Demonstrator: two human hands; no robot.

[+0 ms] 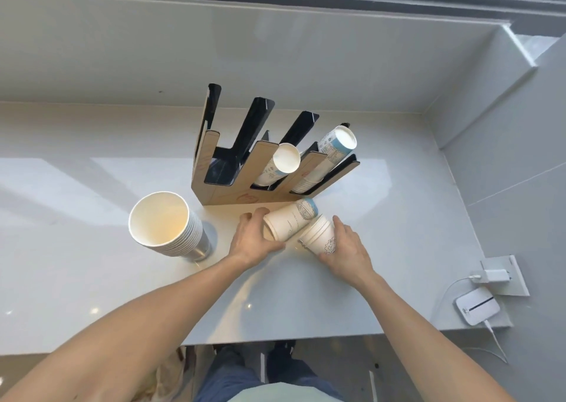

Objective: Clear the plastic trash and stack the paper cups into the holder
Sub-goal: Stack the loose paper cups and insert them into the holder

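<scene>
A black and tan slotted cup holder (pixel 214 184) stands on the white counter (pixel 92 279). Its two right slots hold stacks of paper cups (pixel 283 162), (pixel 335 145); the left slots look empty. Just in front of the holder, my left hand (pixel 252 237) grips a short stack of white cups (pixel 291 221) lying on its side. My right hand (pixel 347 250) grips a second short stack of white cups (pixel 320 237), also tilted, touching the first. A tall stack of wider paper cups (pixel 159 217) stands upright at the left.
A white charger and small white device (pixel 477 303) with cables sit at the counter's right end. Walls close off the back and right. The counter's front edge runs just above my legs.
</scene>
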